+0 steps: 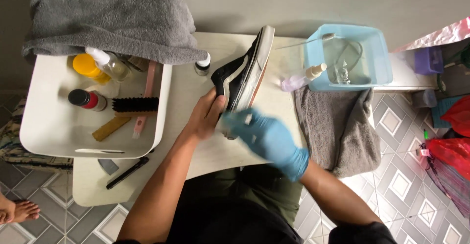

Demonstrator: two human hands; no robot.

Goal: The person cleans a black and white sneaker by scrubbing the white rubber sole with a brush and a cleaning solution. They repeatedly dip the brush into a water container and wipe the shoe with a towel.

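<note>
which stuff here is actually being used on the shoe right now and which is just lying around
In use:
- black and white shoe, held by the bare left hand
- gloved right hand, blurred, at the shoe's heel end

Lying about:
- black brush, bottles and yellow jar in the white tub
- grey towel
- blue basin
- spray bottle
</note>
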